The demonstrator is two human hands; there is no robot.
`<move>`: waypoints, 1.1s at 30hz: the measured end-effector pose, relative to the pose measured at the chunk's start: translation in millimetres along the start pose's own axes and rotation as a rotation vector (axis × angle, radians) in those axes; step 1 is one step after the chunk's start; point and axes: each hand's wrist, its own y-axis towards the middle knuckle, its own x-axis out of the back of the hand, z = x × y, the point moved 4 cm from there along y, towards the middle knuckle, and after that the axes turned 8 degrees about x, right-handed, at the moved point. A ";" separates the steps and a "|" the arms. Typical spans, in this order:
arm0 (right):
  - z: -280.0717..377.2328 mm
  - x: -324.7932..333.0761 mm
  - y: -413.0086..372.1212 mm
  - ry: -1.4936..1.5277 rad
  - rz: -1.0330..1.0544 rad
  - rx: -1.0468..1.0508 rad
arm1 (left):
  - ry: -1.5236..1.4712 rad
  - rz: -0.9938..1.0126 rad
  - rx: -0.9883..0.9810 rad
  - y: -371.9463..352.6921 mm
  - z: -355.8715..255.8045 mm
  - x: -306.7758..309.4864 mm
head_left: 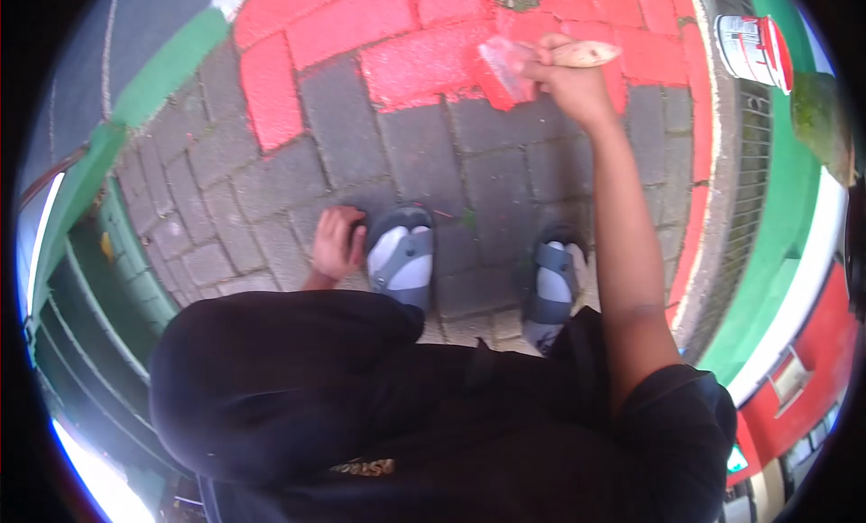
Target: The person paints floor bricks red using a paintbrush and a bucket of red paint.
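Note:
A paintbrush [588,53] with a pale wooden handle is gripped in my right hand [570,83]. Its bristles press on the paving at the edge of the red paint [424,58], where bare grey pavers [415,148] begin. Loosely bent, with the thumb apart, my left hand [338,241] hangs beside my left sandal [403,261] and holds nothing.
A white and red paint bucket [750,52] stands at the upper right, by a drain grate [747,162]. A red-painted curb strip [696,216] runs along the right. My right sandal [552,288] rests on grey pavers. Green metal steps [99,288] lie at the left.

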 end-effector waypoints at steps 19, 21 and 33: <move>43.8 -4.1 -11.9 -0.762 0.747 0.108 | 0.005 0.008 0.037 -5.5 3.4 -3.1; 35.4 -1.6 -15.0 -0.482 0.882 -0.005 | 0.005 0.002 0.031 -1.5 2.6 -3.3; -16.2 79.3 10.9 -0.644 -0.095 0.169 | -0.009 0.007 0.032 -1.8 1.0 -2.6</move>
